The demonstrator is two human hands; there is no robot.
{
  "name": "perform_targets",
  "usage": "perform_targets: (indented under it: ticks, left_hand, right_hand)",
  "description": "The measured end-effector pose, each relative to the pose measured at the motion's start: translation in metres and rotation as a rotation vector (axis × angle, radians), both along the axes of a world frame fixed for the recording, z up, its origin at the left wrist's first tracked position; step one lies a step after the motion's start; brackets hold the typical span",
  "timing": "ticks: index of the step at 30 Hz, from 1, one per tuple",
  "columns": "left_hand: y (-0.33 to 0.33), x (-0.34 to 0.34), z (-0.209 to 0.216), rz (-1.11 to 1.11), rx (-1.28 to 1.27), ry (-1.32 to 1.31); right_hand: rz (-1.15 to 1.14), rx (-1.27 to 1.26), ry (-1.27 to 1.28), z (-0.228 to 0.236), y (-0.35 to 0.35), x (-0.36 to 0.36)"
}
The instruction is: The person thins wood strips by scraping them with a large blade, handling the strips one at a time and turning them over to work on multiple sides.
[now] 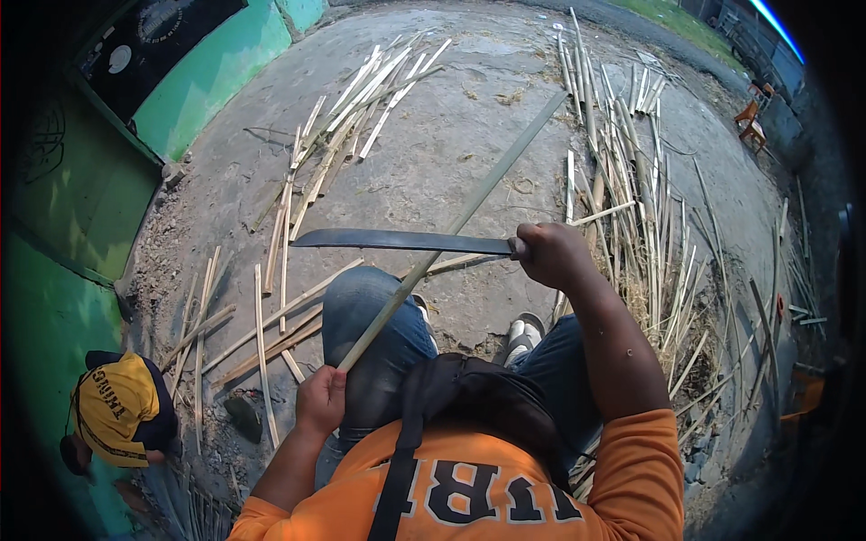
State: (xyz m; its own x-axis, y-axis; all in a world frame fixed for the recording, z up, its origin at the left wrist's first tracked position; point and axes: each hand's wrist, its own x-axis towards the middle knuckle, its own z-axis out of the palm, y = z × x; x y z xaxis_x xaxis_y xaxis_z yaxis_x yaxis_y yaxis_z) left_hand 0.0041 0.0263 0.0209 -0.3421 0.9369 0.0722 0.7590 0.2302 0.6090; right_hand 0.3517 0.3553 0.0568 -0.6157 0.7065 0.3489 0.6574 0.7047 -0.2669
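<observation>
My left hand (pixel 321 399) is closed round the near end of a long, flat bamboo strip (pixel 492 180), which slants up and away to the right above my left knee. In my right hand (pixel 552 256) is the handle of a machete (pixel 397 240). Its long dark blade points left and crosses over the strip roughly at mid-length. Whether the edge touches the strip, I cannot tell. Most of the handle is hidden by my fingers.
Split bamboo strips (pixel 361 99) lie in a loose pile ahead on the left. A larger pile of bamboo (pixel 631 180) spreads along the right. A person in a yellow shirt (pixel 117 406) crouches at the lower left, beside a green wall (pixel 63 334). An orange chair (pixel 750 124) stands far right.
</observation>
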Motion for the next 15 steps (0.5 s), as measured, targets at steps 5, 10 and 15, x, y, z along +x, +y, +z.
perform_targets:
  ticks: [5,10,15]
  left_hand:
    - [0.000,0.001,0.002,-0.009,-0.023,-0.055]
    - [-0.001,0.003,0.004,-0.004,-0.008,-0.050]
    - [0.001,0.004,0.002,0.011,-0.009,-0.034]
  right_hand:
    - [0.035,0.101,0.063,-0.005,-0.005,-0.007]
    - [0.031,0.153,0.031,0.001,-0.012,-0.015]
    - [-0.021,0.077,0.064,-0.004,-0.009,-0.015]
